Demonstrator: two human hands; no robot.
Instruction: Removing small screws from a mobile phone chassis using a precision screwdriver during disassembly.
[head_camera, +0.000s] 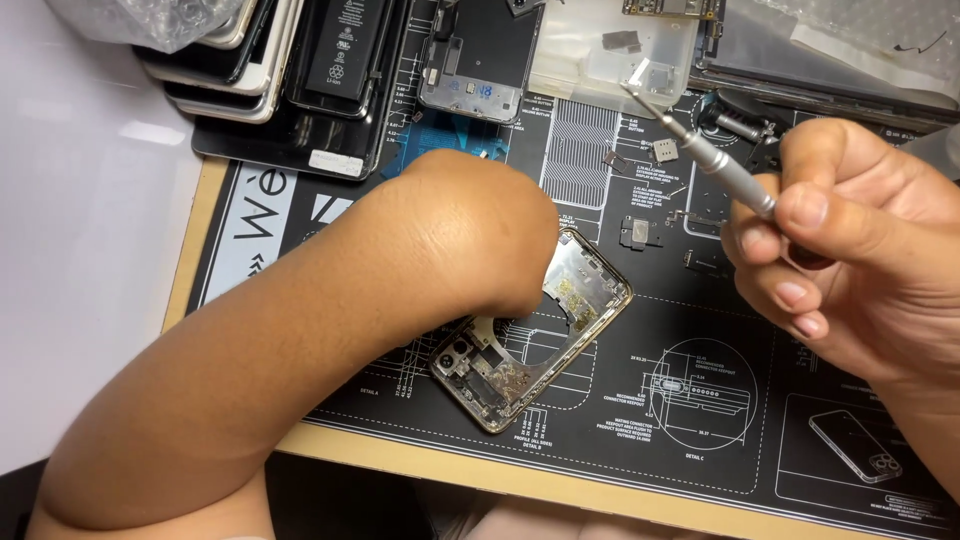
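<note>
The left hand presses down on an open phone frame lying on the black mat. Its fingers are hidden, so I cannot tell if they grip. The right hand pinches a thin screwdriver, tip up, away from the frame. The frame looks mostly emptied. Small parts lie on the mat. Some bits remain inside near the camera corner.

Bare forearms, sleeveless, ringless hands
</note>
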